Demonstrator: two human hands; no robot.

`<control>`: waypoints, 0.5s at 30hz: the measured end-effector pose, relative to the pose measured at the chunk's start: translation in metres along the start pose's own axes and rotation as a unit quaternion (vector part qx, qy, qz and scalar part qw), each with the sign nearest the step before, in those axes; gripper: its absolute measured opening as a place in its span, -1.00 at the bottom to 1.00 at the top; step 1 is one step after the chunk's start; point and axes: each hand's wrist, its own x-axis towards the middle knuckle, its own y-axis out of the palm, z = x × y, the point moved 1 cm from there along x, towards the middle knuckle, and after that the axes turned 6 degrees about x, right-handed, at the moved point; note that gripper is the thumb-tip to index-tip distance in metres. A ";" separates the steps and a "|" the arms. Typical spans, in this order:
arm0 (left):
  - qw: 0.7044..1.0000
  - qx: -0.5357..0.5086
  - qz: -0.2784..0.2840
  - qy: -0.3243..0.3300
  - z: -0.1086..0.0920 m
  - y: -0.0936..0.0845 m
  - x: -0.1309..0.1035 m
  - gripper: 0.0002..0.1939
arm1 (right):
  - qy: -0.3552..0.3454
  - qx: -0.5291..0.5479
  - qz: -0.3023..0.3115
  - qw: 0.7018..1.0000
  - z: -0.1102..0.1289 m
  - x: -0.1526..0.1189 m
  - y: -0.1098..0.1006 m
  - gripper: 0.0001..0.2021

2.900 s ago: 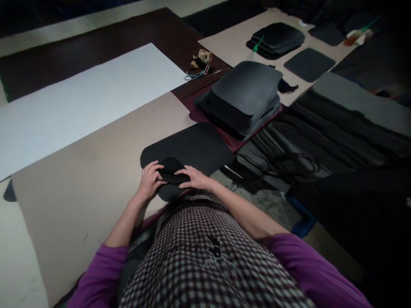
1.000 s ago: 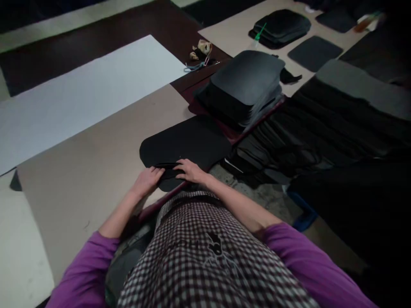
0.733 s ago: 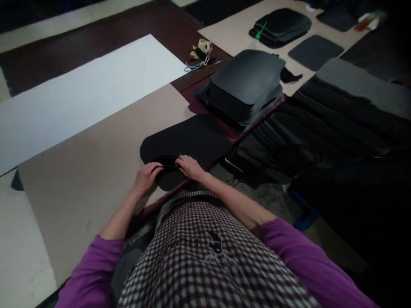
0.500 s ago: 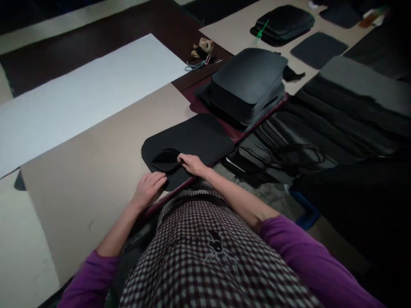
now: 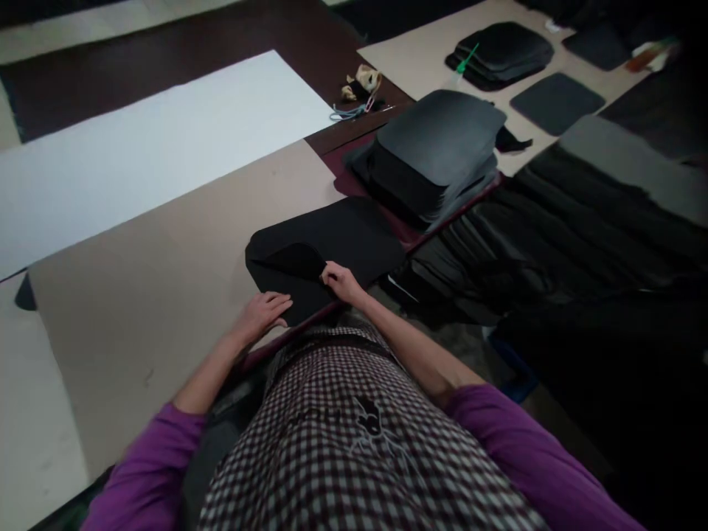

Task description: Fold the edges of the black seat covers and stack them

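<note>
A black rounded panel [image 5: 354,232], apparently in layers, lies on the table's front edge before me. My right hand [image 5: 341,282] is closed in a pinch on the lifted edge of its upper layer. That layer bulges up in a fold [image 5: 293,262], with a dark gap beneath it. My left hand [image 5: 264,313] rests flat at the panel's near left corner, fingers stretched out over its edge. Whether the panel is leather, rubber or cloth cannot be made out.
Beyond the panel stands a tall stack of dark panels [image 5: 442,136]. Farther back are a smaller stack [image 5: 506,48], a green-tipped bottle [image 5: 467,59] and a single panel [image 5: 557,103]. A white sheet [image 5: 166,155] covers part of the table; dark pieces [image 5: 498,236] hang at the right.
My right hand has drawn the upper layer's edge a little to the right, and the fold has grown wider. My left hand stays at the corner. The view has shifted slightly.
</note>
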 end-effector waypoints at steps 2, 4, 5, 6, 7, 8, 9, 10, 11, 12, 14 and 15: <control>1.000 -0.022 -0.004 -0.004 0.003 -0.004 0.003 -0.44 | 0.003 -0.015 0.037 0.999 0.000 -0.001 0.001 -0.75; 0.999 -0.032 0.000 -0.005 0.004 -0.008 0.006 -0.46 | 0.004 -0.018 0.047 0.999 0.002 0.000 0.002 -0.70; 1.000 -0.029 0.004 -0.002 0.005 -0.009 0.008 -0.47 | 0.007 -0.026 0.048 0.998 0.003 0.001 0.002 -0.69; 1.000 -0.021 0.009 0.005 0.004 -0.011 0.009 -0.47 | 0.012 -0.040 0.050 0.998 0.004 0.002 0.003 -0.67; 1.000 -0.009 0.013 0.013 0.003 -0.011 0.010 -0.48 | 0.019 -0.058 0.054 0.997 0.005 0.003 0.003 -0.66; 1.000 0.007 0.017 0.024 0.002 -0.011 0.011 -0.49 | 0.027 -0.078 0.059 0.995 0.006 0.003 0.004 -0.65; 0.999 0.025 0.021 0.034 0.000 -0.011 0.011 -0.50 | 0.034 -0.095 0.065 0.993 0.007 0.004 0.005 -0.65; 0.998 0.046 0.024 0.042 -0.001 -0.009 0.011 -0.52 | 0.040 -0.108 0.070 0.991 0.007 0.004 0.005 -0.65; 0.996 0.069 0.026 0.047 -0.003 -0.007 0.011 -0.54 | 0.043 -0.115 0.073 0.990 0.008 0.004 0.006 -0.65; 0.994 0.090 0.027 0.049 -0.004 -0.005 0.011 -0.55 | 0.044 -0.117 0.076 0.989 0.008 0.004 0.005 -0.64; 0.991 0.119 0.025 0.049 -0.005 -0.002 0.011 -0.53 | 0.045 -0.118 0.082 0.989 0.009 0.003 0.004 -0.61; 0.991 0.126 0.022 0.051 -0.006 0.000 0.010 -0.51 | 0.045 -0.118 0.087 0.988 0.009 0.003 0.003 -0.61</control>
